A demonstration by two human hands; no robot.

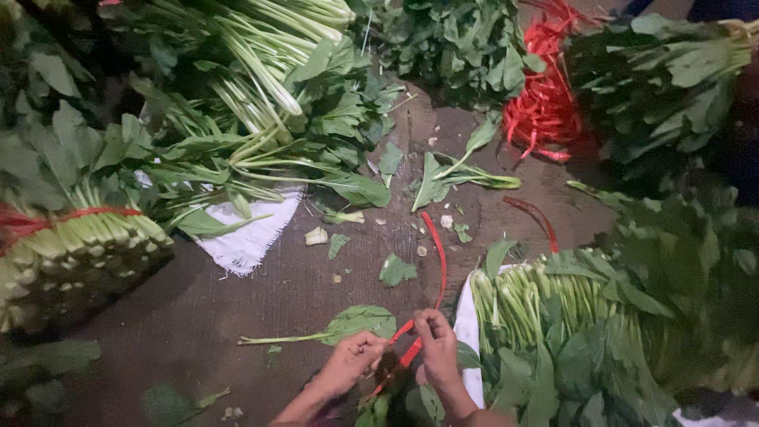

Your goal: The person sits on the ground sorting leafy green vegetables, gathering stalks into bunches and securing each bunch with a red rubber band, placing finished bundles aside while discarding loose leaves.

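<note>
My left hand [353, 361] and my right hand [437, 349] are close together at the bottom middle. Both pinch a red plastic strip [437, 261] that curves up and away over the brown ground. Under my hands lies a small bunch of dark leafy greens [395, 403], with the strip wound about its stems. A single loose leaf with a long stalk [348, 324] lies just left of my left hand.
A tied bundle of greens [75, 245] lies at left, loose greens on a white cloth [245, 245] at upper left. A large pile of greens [585, 332] fills the right. A heap of red strips [545, 103] lies at top right. Leaf scraps dot the ground.
</note>
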